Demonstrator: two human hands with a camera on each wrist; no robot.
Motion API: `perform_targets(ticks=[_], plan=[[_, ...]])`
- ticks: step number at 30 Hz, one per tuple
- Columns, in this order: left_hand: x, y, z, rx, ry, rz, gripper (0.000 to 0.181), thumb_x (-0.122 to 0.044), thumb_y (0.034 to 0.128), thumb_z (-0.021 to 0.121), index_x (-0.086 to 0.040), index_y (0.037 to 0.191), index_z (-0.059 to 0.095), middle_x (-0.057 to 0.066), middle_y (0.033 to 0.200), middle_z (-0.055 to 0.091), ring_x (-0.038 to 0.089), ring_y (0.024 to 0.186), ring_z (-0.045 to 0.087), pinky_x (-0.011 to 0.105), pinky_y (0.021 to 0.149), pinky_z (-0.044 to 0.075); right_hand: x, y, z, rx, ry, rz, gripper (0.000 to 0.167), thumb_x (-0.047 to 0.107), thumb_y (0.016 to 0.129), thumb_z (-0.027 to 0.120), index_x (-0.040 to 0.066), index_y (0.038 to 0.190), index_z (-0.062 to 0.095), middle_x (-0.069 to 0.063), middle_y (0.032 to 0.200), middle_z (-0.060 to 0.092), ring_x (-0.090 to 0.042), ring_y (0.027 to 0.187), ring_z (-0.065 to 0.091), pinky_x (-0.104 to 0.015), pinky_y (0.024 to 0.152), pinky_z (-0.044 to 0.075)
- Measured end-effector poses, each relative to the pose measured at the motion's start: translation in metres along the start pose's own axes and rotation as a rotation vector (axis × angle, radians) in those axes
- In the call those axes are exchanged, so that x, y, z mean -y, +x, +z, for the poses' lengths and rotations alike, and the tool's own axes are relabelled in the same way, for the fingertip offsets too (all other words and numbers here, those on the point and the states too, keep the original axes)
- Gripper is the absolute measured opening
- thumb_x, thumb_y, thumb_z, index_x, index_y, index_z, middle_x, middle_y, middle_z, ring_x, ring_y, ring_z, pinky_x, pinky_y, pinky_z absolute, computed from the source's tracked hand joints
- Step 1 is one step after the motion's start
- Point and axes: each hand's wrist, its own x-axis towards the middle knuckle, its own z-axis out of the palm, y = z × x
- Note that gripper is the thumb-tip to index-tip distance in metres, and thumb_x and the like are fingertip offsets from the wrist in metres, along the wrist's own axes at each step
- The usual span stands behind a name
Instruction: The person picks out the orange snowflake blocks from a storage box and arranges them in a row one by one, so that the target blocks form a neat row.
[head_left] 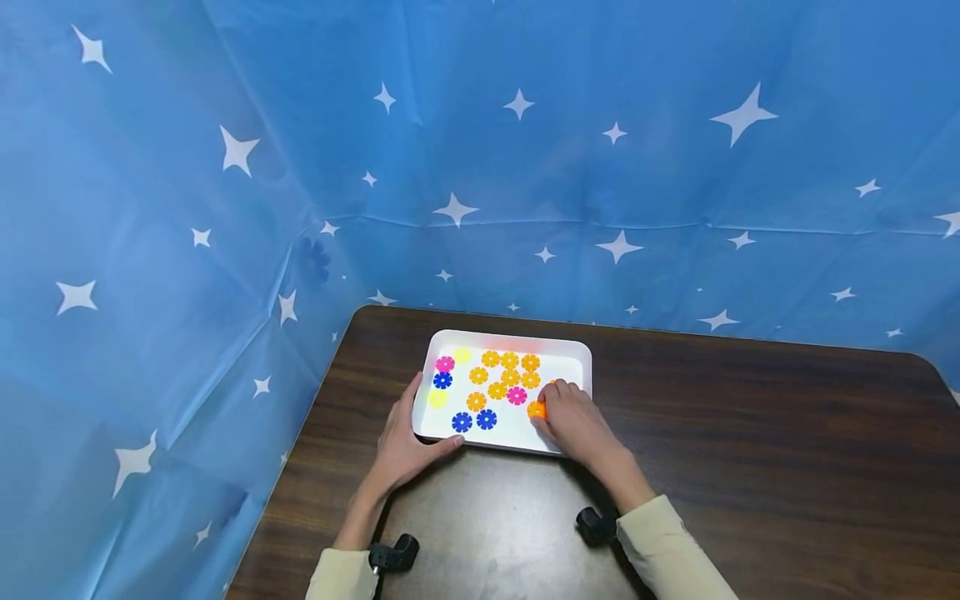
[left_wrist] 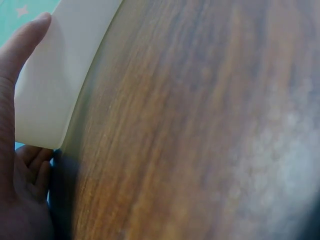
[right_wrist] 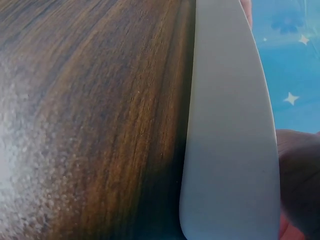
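Note:
A white tray [head_left: 564,360] holds several flower-shaped discs: orange [head_left: 476,402], pink [head_left: 445,364], blue [head_left: 462,422] and yellow [head_left: 438,398]. My left hand [head_left: 401,450] grips the tray's near left corner, thumb on the front edge and fingers along the left side. In the left wrist view, that hand [left_wrist: 20,200] is against the tray wall [left_wrist: 55,90]. At the tray's right part, my right hand [head_left: 581,423] pinches an orange disc [head_left: 536,409]; its fingers partly cover another orange piece. The tray wall [right_wrist: 230,125] hides most of my right hand [right_wrist: 302,175] in the right wrist view.
The brown wooden table [head_left: 750,433] extends to both sides of the tray and in front of it. A blue curtain [head_left: 660,183] with white stars stands behind the table and at its left. Black wrist cameras [head_left: 395,554] sit on both wrists.

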Motion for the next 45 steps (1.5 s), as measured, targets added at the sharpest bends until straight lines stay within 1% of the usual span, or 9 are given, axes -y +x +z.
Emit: perform_targets(ticks=[8, 14, 19, 22, 24, 27, 32, 39, 45], plan=[[-0.001, 0.002, -0.001, 0.004, 0.010, 0.004, 0.122, -0.069, 0.0674, 0.082, -0.045, 0.161, 0.008, 0.004, 0.163, 0.032, 0.029, 0.143, 0.037, 0.066, 0.114, 0.036, 0.000, -0.001, -0.001, 0.010, 0.043, 0.023, 0.043, 0.034, 0.095, 0.073, 0.003, 0.124, 0.063, -0.013, 0.117, 0.065, -0.026, 0.103, 0.057, -0.041, 0.102, 0.051], [-0.001, 0.000, 0.000, -0.003, -0.002, 0.001, 0.121, -0.068, 0.0674, 0.083, -0.045, 0.161, 0.009, 0.005, 0.163, 0.033, 0.030, 0.141, 0.038, 0.066, 0.113, 0.037, -0.001, -0.002, -0.003, -0.007, 0.063, 0.024, 0.043, 0.033, 0.095, 0.073, 0.004, 0.125, 0.063, -0.013, 0.118, 0.064, -0.026, 0.104, 0.056, -0.041, 0.102, 0.051], [0.000, 0.000, 0.001, -0.006, -0.001, 0.011, 0.121, -0.068, 0.0674, 0.083, -0.046, 0.160, 0.009, 0.004, 0.162, 0.034, 0.028, 0.141, 0.039, 0.065, 0.113, 0.037, -0.002, -0.005, -0.010, -0.060, 0.064, -0.010, 0.042, 0.031, 0.095, 0.073, 0.003, 0.125, 0.064, -0.012, 0.116, 0.063, -0.026, 0.105, 0.055, -0.042, 0.103, 0.050], [0.001, 0.001, 0.001, -0.008, -0.005, 0.018, 0.121, -0.068, 0.0675, 0.083, -0.046, 0.160, 0.009, 0.004, 0.162, 0.034, 0.028, 0.140, 0.039, 0.065, 0.112, 0.037, -0.004, -0.007, -0.017, -0.103, 0.056, -0.024, 0.040, 0.030, 0.095, 0.073, 0.003, 0.124, 0.065, -0.012, 0.115, 0.064, -0.025, 0.104, 0.055, -0.041, 0.101, 0.050], [0.001, 0.001, 0.001, -0.009, -0.006, 0.019, 0.121, -0.068, 0.0673, 0.083, -0.046, 0.160, 0.009, 0.004, 0.162, 0.034, 0.028, 0.140, 0.039, 0.065, 0.112, 0.037, -0.006, -0.009, -0.022, -0.115, 0.057, -0.023, 0.040, 0.029, 0.095, 0.072, 0.003, 0.124, 0.065, -0.012, 0.115, 0.064, -0.025, 0.104, 0.055, -0.041, 0.099, 0.051], [0.000, 0.001, 0.001, -0.007, -0.001, 0.018, 0.122, -0.068, 0.0670, 0.083, -0.045, 0.161, 0.009, 0.004, 0.161, 0.034, 0.029, 0.140, 0.039, 0.065, 0.112, 0.037, -0.010, -0.011, -0.028, -0.115, 0.059, -0.003, 0.040, 0.030, 0.096, 0.071, 0.003, 0.125, 0.064, -0.012, 0.116, 0.063, -0.025, 0.103, 0.054, -0.041, 0.098, 0.051], [0.001, 0.001, -0.001, -0.008, -0.002, 0.012, 0.122, -0.068, 0.0667, 0.083, -0.045, 0.161, 0.009, 0.005, 0.162, 0.033, 0.030, 0.142, 0.038, 0.066, 0.113, 0.036, -0.018, -0.012, -0.038, -0.116, 0.077, 0.057, 0.043, 0.030, 0.096, 0.072, 0.004, 0.128, 0.063, -0.013, 0.119, 0.062, -0.025, 0.103, 0.053, -0.041, 0.097, 0.052], [0.003, 0.002, 0.001, -0.014, -0.010, 0.013, 0.123, -0.067, 0.0660, 0.084, -0.042, 0.161, 0.011, 0.005, 0.163, 0.033, 0.030, 0.143, 0.037, 0.067, 0.114, 0.034, -0.035, -0.013, -0.048, -0.157, 0.097, 0.107, 0.043, 0.026, 0.095, 0.073, 0.002, 0.128, 0.061, -0.014, 0.114, 0.061, -0.025, 0.099, 0.051, -0.040, 0.088, 0.050], [0.001, 0.005, 0.002, -0.012, 0.000, 0.005, 0.123, -0.070, 0.0656, 0.083, -0.042, 0.161, 0.011, 0.004, 0.163, 0.033, 0.030, 0.143, 0.038, 0.067, 0.114, 0.035, -0.051, -0.013, -0.052, -0.187, 0.089, 0.151, 0.043, 0.026, 0.097, 0.070, 0.000, 0.130, 0.060, -0.017, 0.119, 0.060, -0.029, 0.102, 0.053, -0.045, 0.090, 0.050]])
